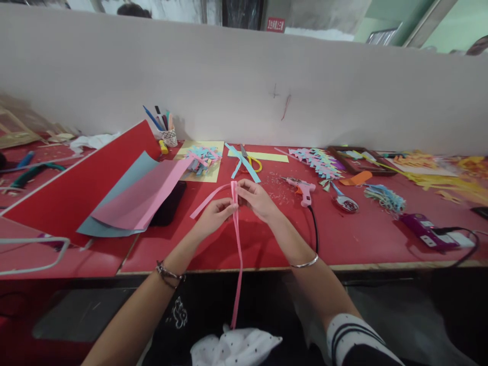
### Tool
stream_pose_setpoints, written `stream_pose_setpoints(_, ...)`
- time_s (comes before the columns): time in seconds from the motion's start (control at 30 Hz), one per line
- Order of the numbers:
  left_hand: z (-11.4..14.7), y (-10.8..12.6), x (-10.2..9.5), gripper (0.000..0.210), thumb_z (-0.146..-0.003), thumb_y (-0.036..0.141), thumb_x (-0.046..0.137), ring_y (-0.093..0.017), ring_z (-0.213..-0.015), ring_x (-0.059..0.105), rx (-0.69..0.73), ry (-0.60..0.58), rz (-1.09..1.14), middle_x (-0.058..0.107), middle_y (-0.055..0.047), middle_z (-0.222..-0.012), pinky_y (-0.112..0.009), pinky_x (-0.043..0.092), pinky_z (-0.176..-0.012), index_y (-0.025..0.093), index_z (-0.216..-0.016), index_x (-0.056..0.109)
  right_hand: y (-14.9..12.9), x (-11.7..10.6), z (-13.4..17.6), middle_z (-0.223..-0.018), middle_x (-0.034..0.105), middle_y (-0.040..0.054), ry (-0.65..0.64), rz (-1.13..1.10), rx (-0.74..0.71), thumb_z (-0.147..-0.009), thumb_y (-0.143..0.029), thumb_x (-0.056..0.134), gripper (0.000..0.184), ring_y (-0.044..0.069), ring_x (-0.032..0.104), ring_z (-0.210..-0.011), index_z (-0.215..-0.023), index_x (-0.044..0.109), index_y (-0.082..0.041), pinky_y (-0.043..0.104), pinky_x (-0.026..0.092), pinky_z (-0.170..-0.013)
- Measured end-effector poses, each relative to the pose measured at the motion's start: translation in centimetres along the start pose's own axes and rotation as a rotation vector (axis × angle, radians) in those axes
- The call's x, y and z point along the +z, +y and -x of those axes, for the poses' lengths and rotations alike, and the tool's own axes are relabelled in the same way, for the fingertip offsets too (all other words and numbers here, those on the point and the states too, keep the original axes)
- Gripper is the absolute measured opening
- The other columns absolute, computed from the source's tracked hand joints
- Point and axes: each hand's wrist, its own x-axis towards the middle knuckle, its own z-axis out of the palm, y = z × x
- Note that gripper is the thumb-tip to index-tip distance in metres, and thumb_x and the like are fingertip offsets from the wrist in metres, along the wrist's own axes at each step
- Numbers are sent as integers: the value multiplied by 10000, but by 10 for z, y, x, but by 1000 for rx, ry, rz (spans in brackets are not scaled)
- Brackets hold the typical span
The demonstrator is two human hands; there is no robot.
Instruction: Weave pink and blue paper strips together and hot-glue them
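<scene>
Folded pink paper strips [237,231] are pinched between my two hands above the red table's front half. One end curls off to the left and a long end hangs over the table edge towards my lap. My left hand [215,217] grips the strips from the left, thumb and fingers together. Just above it, my right hand [256,198] pinches them near the top fold. Behind my hands lie blue paper strips [244,161] and yellow-handled scissors [254,163]. A pink glue gun [303,189] rests to the right of my right hand.
On the left, a red board [99,173] leans with blue and pink sheets [141,195]. Cut paper pieces [204,158] lie on yellow paper beside a pen cup [168,136]. At right are a folded paper chain [318,162], a spoon [346,203] and a purple power box [427,234].
</scene>
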Motion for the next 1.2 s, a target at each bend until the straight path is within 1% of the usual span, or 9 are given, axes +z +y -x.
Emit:
stream_pose_setpoints(0.1, -3, -3, 2, 241, -695, 375, 483, -89, -453, 392, -17, 17, -18, 446, 37, -484, -222, 345, -464, 173, -565, 505, 0, 3, -3, -470, 464, -88, 57, 87, 9, -668, -376, 567, 224, 48, 425, -406, -614, 453, -192, 201, 351, -449)
stream_pose_setpoints(0.23, -16, -6, 2, 163, -708, 303, 442, -106, -532, 474, 25, 258, -96, 518, 22, -579, -215, 383, -504, 175, -637, 512, -3, 6, -8, -438, 422, -98, 183, 234, -32, -676, -232, 516, 176, 26, 378, -396, -541, 415, -182, 174, 299, -431)
stream_pose_setpoints(0.3, -25, -7, 1, 168, -724, 307, 428, -96, -490, 467, 45, 328, -137, 501, 36, -555, -207, 371, -475, 179, -632, 487, -2, 6, -11, -417, 388, -104, 199, 257, -15, -686, -209, 495, 184, 21, 347, -380, -528, 405, -181, 166, 273, -413)
stream_pose_setpoints(0.4, -36, -7, -3, 236, -740, 328, 436, -82, -415, 422, 61, 338, -176, 437, 60, -450, -199, 336, -443, 185, -553, 446, 1, 7, -13, -394, 389, -101, 175, 250, 51, -713, -190, 456, 204, 22, 340, -349, -518, 397, -181, 159, 257, -383)
stream_pose_setpoints(0.6, -45, -7, -3, 295, -757, 316, 424, -73, -397, 388, 79, 329, -211, 414, 65, -415, -195, 303, -433, 184, -493, 416, -2, 6, -17, -365, 392, -88, 259, 211, 123, -768, -211, 429, 270, 27, 348, -305, -503, 389, -182, 153, 241, -329)
stream_pose_setpoints(0.83, -44, -5, 0, 343, -762, 297, 434, -80, -423, 353, 62, 374, -285, 368, 59, -396, -216, 242, -448, 168, -444, 444, 0, 8, -16, -381, 418, -89, 272, 204, 93, -788, -199, 431, 283, 10, 345, -293, -507, 403, -176, 139, 257, -328)
stream_pose_setpoints(1.07, -43, -2, -2, 373, -751, 305, 451, -71, -422, 259, 36, 468, -276, 248, 72, -398, -223, 202, -440, 181, -427, 313, 14, 13, -15, -381, 411, -89, 309, 172, 32, -762, -224, 461, 269, 14, 328, -299, -502, 412, -178, 147, 244, -321)
stream_pose_setpoints(1.13, -43, -4, -3, 379, -758, 338, 435, -70, -420, 269, 22, 466, -254, 261, 71, -399, -218, 216, -437, 186, -436, 305, 17, 13, -14, -383, 413, -86, 322, 177, 21, -749, -230, 470, 265, 17, 326, -302, -496, 410, -179, 153, 246, -324)
stream_pose_setpoints(1.2, -42, -7, -2, 394, -771, 400, 396, -75, -410, 311, 4, 422, -221, 307, 63, -397, -213, 249, -431, 187, -444, 337, 18, 12, -14, -388, 411, -84, 361, 171, 5, -742, -240, 469, 258, 22, 334, -310, -498, 414, -181, 158, 255, -332)
